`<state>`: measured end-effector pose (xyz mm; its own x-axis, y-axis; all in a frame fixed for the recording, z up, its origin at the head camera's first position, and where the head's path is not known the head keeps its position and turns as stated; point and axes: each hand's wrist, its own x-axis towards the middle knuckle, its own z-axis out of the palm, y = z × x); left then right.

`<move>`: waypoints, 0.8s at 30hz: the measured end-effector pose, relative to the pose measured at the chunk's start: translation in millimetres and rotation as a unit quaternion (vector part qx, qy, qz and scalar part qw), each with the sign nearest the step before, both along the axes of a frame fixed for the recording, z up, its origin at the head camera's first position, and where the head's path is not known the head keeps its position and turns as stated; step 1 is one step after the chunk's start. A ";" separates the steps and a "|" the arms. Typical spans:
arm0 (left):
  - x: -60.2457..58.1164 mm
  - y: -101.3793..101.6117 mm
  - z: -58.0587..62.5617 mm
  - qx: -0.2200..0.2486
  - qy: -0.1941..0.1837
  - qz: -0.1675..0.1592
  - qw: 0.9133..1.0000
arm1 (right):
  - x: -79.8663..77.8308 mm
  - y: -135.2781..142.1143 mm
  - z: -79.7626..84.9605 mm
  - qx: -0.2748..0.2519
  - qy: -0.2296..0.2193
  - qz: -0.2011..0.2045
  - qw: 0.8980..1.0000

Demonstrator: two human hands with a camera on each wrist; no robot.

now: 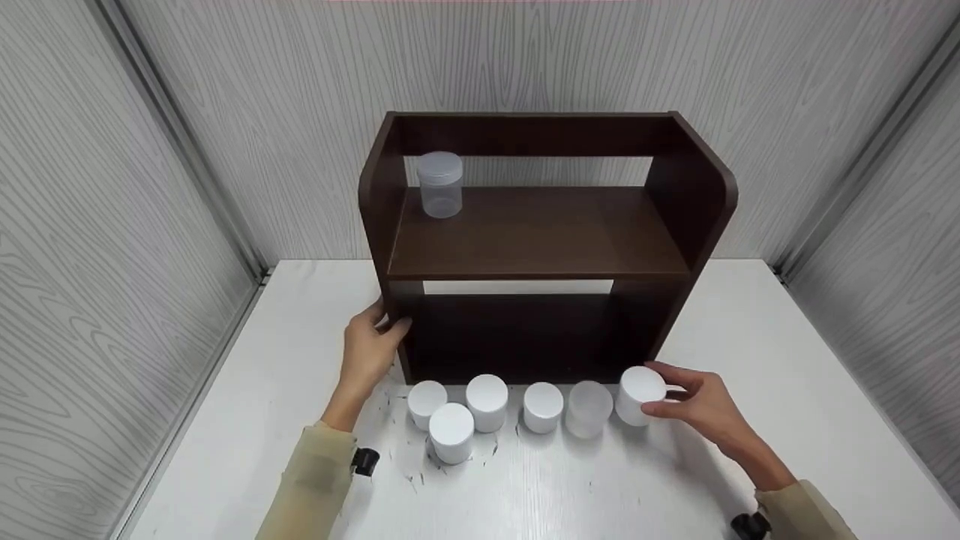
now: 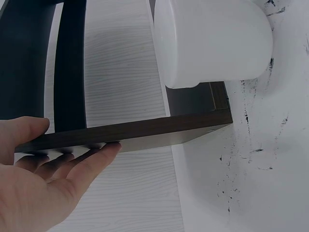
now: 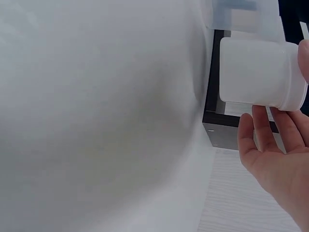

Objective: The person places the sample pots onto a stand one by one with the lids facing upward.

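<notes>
My left hand [image 1: 369, 352] grips the front edge of the left side panel of a dark brown two-tier shelf [image 1: 540, 232]. In the left wrist view its thumb is on one face of the panel and the fingers lie along the other. At the shelf's front right corner, my right hand [image 1: 697, 401] holds a white lidded jar [image 1: 637, 397] between thumb and fingers. The right wrist view shows the jar [image 3: 253, 72] side-on, with fingers under its lid end. Just left of it stands a frosted translucent jar [image 1: 589, 411].
More white jars stand before the shelf: one [image 1: 543, 409] near the middle, and a cluster with a front jar [image 1: 451, 435] at left. A clear lidded jar [image 1: 441, 186] stands on the upper tier's left. Grey wood-grain walls [image 1: 150, 262] enclose the white table [image 1: 540, 495].
</notes>
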<state>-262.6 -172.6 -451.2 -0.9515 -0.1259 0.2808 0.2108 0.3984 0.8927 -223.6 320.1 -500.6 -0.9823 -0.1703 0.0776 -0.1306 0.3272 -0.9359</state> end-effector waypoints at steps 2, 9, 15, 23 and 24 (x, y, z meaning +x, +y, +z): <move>-0.1 0.1 0.3 0.000 0.001 -0.001 1.000 | 1.4 0.2 4.0 0.001 -0.004 -0.006 1.000; -0.6 -0.3 0.2 0.004 0.003 0.000 1.000 | 5.1 0.7 19.0 0.004 -0.002 -0.015 1.000; -1.3 0.2 -0.6 0.006 0.001 0.000 1.000 | 8.8 0.2 32.8 0.005 -0.006 -0.020 1.000; -0.8 0.1 -0.8 0.006 0.004 -0.004 1.000 | 16.8 -6.0 53.5 -0.005 -0.022 -0.018 1.000; -0.7 0.1 -0.7 0.005 0.004 -0.004 1.000 | 17.5 -7.5 56.4 -0.007 -0.023 -0.017 1.000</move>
